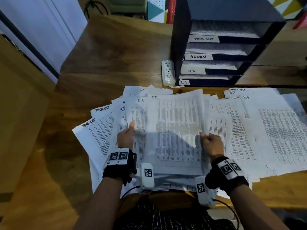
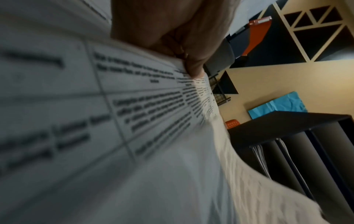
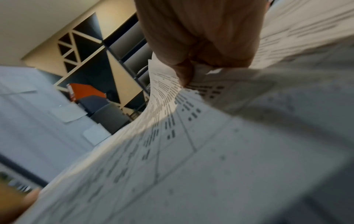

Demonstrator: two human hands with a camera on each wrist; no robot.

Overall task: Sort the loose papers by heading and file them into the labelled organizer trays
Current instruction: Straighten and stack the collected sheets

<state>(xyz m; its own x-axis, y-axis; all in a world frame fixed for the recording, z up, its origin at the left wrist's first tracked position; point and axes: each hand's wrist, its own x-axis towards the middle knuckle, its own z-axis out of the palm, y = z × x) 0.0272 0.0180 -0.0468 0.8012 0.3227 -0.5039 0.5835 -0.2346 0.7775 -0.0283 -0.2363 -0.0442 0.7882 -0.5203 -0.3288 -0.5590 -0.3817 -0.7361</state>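
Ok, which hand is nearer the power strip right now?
Left. The left hand pinches the held sheet's left edge, below and left of the power strip. The right hand grips the sheet's right edge, farther off, below and right.

organizer trays [image 1: 216, 57] labelled ADMIN, H.R, I.T

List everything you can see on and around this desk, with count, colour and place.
Loose papers: many, white, printed, spread across the desk front.
Held sheets: a few, white, raised above the pile centre.
Organizer: one, black, four labelled trays (TASK LIST, ADMIN, H.R, I.T.), far right of the desk.
Power strip: one, white, left of the organizer.
Desk: one, brown wood.
Left hand: grips the sheets' left edge.
Right hand: pinches the sheets' right edge.
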